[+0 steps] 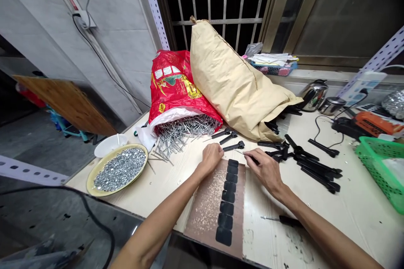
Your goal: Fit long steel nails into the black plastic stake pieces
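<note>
My left hand (212,158) is closed above the top of the brown board (205,201), its fingertips by the end of a black plastic part (232,146); what they pinch is hidden. Across from it, my right hand (267,171) grips a black piece with a thin metal pin (239,151) pointing left. A column of black rounded squares (227,196) and pale crumbs lie on the board. More black plastic parts (315,167) are scattered to the right. A screwdriver (287,220) rests beneath my right forearm.
A red bag (176,80) spills metal pins (186,130) beside a large tan paper sack (233,80). At left stands a yellow bowl (145,155) of small metal pieces, with a white bowl (107,146) behind. A green basket (378,147) and orange tool (375,122) sit at right.
</note>
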The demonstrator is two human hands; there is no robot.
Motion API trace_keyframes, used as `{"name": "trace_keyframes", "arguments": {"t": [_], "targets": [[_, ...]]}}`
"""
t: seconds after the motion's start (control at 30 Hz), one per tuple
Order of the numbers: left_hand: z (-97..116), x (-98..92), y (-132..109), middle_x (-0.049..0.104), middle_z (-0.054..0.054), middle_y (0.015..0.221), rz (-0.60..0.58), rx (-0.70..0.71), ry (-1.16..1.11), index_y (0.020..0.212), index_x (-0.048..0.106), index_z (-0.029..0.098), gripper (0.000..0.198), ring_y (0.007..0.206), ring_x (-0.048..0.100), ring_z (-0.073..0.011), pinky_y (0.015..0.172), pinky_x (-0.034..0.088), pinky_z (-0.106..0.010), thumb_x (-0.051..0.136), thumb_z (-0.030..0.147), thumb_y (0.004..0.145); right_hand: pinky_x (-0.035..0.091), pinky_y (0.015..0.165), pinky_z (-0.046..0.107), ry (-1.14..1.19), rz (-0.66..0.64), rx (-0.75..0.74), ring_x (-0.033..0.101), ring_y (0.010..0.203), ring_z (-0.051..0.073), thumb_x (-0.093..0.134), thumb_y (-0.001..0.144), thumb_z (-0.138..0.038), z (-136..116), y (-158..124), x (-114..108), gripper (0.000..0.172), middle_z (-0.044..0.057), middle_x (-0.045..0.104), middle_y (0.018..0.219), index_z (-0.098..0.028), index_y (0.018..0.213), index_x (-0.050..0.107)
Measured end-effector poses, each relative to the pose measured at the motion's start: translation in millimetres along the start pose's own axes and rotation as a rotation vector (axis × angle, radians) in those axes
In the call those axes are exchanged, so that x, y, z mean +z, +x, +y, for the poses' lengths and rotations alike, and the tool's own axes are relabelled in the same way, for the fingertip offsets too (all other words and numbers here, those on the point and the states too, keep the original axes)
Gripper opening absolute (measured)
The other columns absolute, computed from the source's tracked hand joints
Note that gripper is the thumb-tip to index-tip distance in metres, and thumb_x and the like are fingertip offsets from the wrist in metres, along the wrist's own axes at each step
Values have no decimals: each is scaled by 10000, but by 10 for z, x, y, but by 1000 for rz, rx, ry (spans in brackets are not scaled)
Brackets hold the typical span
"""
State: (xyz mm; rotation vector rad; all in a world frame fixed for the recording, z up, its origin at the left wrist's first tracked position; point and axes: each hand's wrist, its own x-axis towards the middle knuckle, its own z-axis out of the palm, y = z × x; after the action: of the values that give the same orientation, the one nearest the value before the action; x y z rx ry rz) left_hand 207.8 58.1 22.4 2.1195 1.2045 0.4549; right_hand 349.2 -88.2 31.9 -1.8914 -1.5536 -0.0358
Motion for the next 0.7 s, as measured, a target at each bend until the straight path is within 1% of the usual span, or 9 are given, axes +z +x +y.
{"name": "trace_keyframes", "arguments": {"t": [0.1, 0.17, 0.2, 0.27, 0.3, 0.33, 0.5, 0.57, 0.7], "targets": [[-32, -67, -50, 629, -44, 625, -38, -6, -140, 664, 600, 136, 172, 563, 567, -138, 562, 427, -245, 517, 245, 769, 441, 614, 204, 28, 19, -13, 623, 768, 119, 447, 886, -286, -82, -6, -39, 215, -2, 652, 941, -263, 959, 648], [-23, -93, -119, 648, -49, 670, -71, -20, -379, 746, 605, 123, 226, 518, 557, -105, 522, 434, -216, 512, 322, 800, 441, 627, 200, 19, 9, -38, 621, 775, 115, 444, 887, -272, -139, -11, -62, 224, -6, 651, 932, -272, 990, 644], [-8, -99, -162, 654, -52, 692, -81, -30, -553, 761, 601, 119, 235, 519, 558, -94, 525, 444, -208, 543, 345, 790, 440, 634, 199, 6, 0, -52, 619, 773, 113, 441, 888, -261, -167, -14, -70, 233, -6, 651, 926, -276, 1004, 643], [35, -104, -251, 656, -50, 711, -88, -65, -908, 749, 598, 113, 247, 542, 564, -79, 550, 462, -194, 653, 351, 720, 435, 637, 197, -26, -5, -76, 616, 768, 111, 437, 888, -248, -220, -18, -80, 246, -2, 650, 912, -276, 1016, 645], [60, -104, -292, 654, -45, 708, -89, -88, -1040, 743, 603, 108, 261, 548, 565, -73, 559, 468, -188, 703, 340, 678, 431, 635, 197, -43, 1, -81, 614, 765, 112, 435, 888, -246, -243, -20, -84, 248, 2, 650, 907, -272, 1012, 648], [85, -104, -329, 653, -40, 704, -96, -111, -1119, 745, 612, 104, 274, 549, 565, -68, 564, 472, -182, 736, 328, 645, 427, 632, 197, -59, 9, -86, 612, 764, 113, 435, 888, -247, -262, -21, -86, 247, 5, 650, 905, -268, 1005, 651], [175, -114, -436, 654, -25, 685, -152, -217, -1327, 815, 661, 80, 350, 563, 590, -61, 612, 508, -175, 812, 258, 555, 396, 608, 193, -118, 18, -110, 605, 753, 106, 445, 888, -255, -305, -23, -98, 231, -2, 649, 885, -270, 996, 649], [197, -120, -461, 651, -22, 668, -157, -224, -1355, 823, 668, 73, 359, 571, 603, -65, 624, 518, -171, 817, 252, 550, 388, 604, 195, -133, 23, -108, 604, 751, 106, 446, 888, -255, -306, -28, -106, 228, -5, 650, 887, -272, 995, 646], [235, -133, -507, 665, -37, 695, -156, -218, -1342, 842, 670, 69, 342, 591, 625, -75, 638, 528, -169, 798, 261, 590, 381, 604, 201, -155, 34, -114, 603, 750, 105, 432, 895, -258, -315, -42, -140, 236, 0, 651, 880, -268, 994, 646]]}}
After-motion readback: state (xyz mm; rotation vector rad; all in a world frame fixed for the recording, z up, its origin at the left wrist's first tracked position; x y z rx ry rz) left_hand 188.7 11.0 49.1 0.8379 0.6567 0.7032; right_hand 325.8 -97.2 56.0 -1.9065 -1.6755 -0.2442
